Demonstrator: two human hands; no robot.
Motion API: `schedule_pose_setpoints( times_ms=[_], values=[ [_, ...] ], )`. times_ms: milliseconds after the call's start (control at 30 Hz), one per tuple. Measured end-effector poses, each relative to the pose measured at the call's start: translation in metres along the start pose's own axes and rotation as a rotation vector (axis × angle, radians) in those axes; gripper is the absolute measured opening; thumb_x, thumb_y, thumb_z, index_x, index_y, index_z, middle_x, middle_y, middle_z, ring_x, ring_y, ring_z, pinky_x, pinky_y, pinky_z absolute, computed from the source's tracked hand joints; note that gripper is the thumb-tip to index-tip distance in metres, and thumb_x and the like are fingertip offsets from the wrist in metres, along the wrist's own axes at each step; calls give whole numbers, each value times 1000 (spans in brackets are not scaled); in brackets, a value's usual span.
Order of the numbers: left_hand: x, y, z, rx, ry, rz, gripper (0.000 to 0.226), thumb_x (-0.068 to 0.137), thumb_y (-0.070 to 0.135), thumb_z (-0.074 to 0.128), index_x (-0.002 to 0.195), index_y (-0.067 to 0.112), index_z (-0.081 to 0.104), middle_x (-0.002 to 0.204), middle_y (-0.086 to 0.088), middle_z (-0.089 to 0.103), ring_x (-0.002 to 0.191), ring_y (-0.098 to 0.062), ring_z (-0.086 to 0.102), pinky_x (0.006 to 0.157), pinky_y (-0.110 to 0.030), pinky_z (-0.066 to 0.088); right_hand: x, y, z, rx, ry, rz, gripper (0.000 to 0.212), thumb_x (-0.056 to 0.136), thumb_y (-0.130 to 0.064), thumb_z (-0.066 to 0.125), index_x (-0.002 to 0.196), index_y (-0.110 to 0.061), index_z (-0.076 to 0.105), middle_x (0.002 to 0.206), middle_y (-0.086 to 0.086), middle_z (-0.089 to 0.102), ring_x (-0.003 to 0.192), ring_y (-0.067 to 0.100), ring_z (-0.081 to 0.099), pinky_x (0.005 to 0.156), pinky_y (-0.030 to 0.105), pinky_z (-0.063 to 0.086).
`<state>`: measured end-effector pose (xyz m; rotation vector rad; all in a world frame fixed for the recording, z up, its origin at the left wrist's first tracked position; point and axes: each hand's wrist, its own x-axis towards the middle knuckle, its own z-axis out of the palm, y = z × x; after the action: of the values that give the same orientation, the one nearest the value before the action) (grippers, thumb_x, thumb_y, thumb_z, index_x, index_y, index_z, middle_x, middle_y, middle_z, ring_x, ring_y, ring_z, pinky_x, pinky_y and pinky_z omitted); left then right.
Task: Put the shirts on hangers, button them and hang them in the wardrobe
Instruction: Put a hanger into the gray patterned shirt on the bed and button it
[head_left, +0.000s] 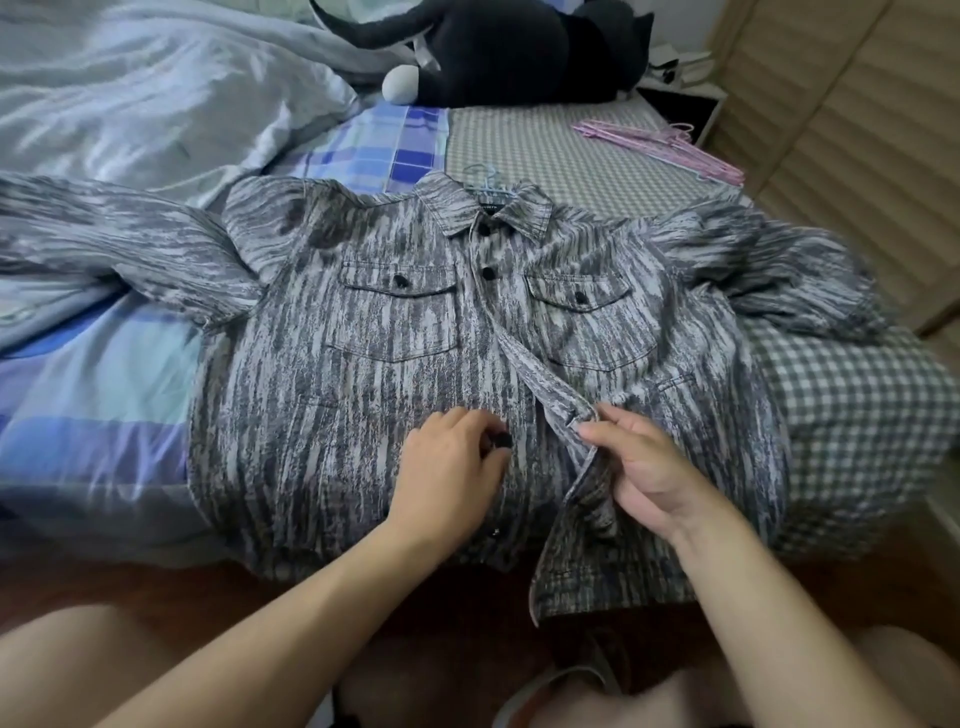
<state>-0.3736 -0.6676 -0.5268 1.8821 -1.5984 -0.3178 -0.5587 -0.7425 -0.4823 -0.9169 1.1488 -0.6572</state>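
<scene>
My left hand (449, 457) pinches a button (501, 440) and my right hand (641, 462) holds the floppy shirt (363, 374) by its edge.

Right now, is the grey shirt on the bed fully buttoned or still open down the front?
Partly open. The shirt has its top two buttons done; below, the placket gapes, right hand pinching its edge, left hand at a button.

Only one piece of writing showed: a dark neck label (489, 200) inside the shirt (395, 374) collar, well beyond the fingertips, its pale lettering too blurred to read.
</scene>
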Motion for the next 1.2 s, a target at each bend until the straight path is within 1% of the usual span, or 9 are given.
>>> schedule_pose_setpoints(
  times_ms=[67,200,400,533,600,733,833,1033,1200],
  values=[
    [1,4,1,-5,24,-32,16,94,33,68,109,27,70,105,9,68,99,-15,58,90,-33,46,1,4,3,-43,9,-1,77,86,-1,66,153,-1,28,138,19,55,117,17,59,105,31,45],
    [3,5,-1,-11,18,-37,7,94,27,69,100,24,71,100,9,67,94,-14,59,83,-27,46,1,6,3,-4,33,0,58,94,8,57,147,-2,37,111,11,64,94,10,65,69,17,50],
    [0,11,-9,8,-36,-47,4,97,20,65,97,20,70,87,4,72,77,-16,66,71,-33,54,7,8,-2,0,35,23,47,90,11,57,134,-6,51,121,15,61,108,21,60,88,33,46],
    [4,11,-14,-548,-102,-421,11,92,9,71,86,18,72,68,-4,72,63,-18,67,65,-37,57,5,7,2,-51,-3,-7,45,91,11,57,133,-2,54,120,20,66,111,27,63,102,43,48],
    [1,12,-14,-804,-108,-541,13,91,-4,69,86,9,71,70,-16,69,62,-26,63,69,-48,56,-2,4,8,-201,-41,-60,31,91,9,59,115,-6,69,112,20,71,109,30,65,108,48,45],
    [-3,12,-7,-872,-66,-561,18,86,-9,68,86,9,71,83,-27,71,67,-24,62,75,-59,57,-16,-8,29,-662,-46,-247,12,92,-10,65,91,-17,74,89,14,72,77,26,64,77,39,51],
    [-2,11,-5,-866,-36,-551,17,84,-7,70,84,10,72,82,-24,72,63,-20,59,63,-45,53,-12,-7,48,-924,-14,-263,6,91,-20,66,94,-21,71,70,2,63,60,12,50,58,27,36],
    [-3,9,-4,-877,-28,-566,17,82,-4,75,80,13,73,66,-4,70,56,-15,55,57,-29,45,-6,4,52,-948,34,-199,26,86,-19,69,112,-24,68,70,-12,56,60,3,49,56,21,36],
    [-1,11,-3,-1077,-53,-715,17,85,-10,70,81,6,72,71,-13,69,64,-23,63,62,-34,53,-3,-1,52,-918,-15,-150,30,84,-14,71,111,-24,67,77,-8,59,67,6,53,62,24,42]
  ],
)
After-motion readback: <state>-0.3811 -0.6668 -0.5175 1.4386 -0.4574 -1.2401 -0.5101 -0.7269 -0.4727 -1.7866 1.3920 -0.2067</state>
